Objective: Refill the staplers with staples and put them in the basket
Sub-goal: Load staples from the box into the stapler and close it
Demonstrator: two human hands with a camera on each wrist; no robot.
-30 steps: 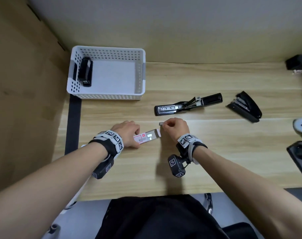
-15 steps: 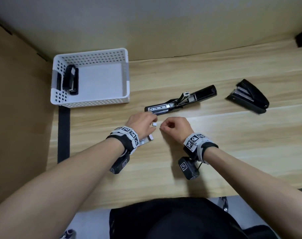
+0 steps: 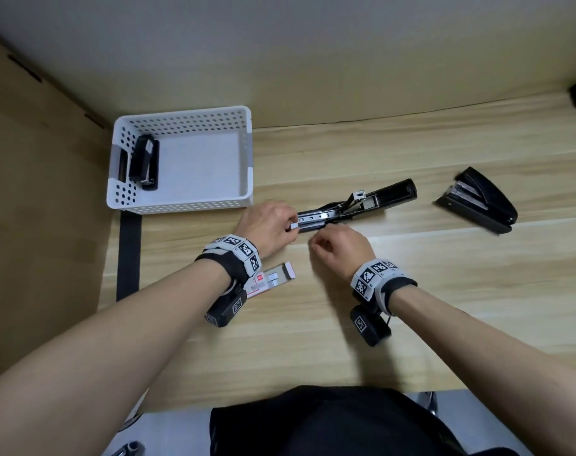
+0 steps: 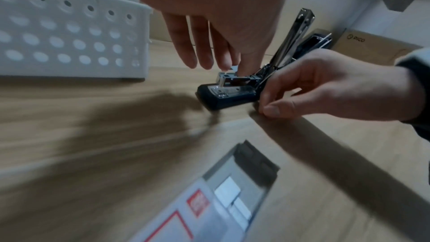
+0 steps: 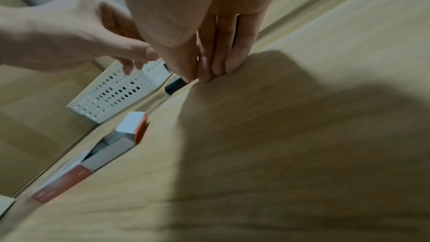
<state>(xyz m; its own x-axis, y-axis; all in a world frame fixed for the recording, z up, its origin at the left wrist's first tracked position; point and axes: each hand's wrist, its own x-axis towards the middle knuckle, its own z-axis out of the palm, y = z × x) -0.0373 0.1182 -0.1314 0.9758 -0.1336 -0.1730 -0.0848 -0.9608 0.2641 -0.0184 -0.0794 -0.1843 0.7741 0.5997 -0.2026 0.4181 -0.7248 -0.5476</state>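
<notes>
While my left hand (image 3: 268, 227) hangs over the front end of the open stapler (image 3: 355, 205), its thumb and forefinger pinch a short strip of staples (image 3: 293, 226) right at the mouth of the metal channel; the other fingers (image 4: 184, 43) point down, loosely straight and apart, touching nothing that I can see. My right hand (image 3: 340, 250) sits just beside it on the near side of the stapler, fingers curled, with the thumb and forefinger tips pressed against the base where it meets the table (image 3: 444, 291); from the wrist view the remaining fingertips rest on the wood. Whether that hand truly grips the base or only steadies it I cannot tell. The stapler lies flat and fully opened, its black lid thrown back to the right and a chrome arm standing up at a slant. A second stapler (image 3: 477, 199) lies shut, well apart to the right. A third (image 3: 144, 162) is in the white basket (image 3: 181, 205), against its left wall. Near my left wrist lies the staple box (image 3: 270, 283), slid open, with a red label whose writing is too blurred to read. On a cardboard carton (image 4: 363, 43) behind the stapler I read "PICO".
</notes>
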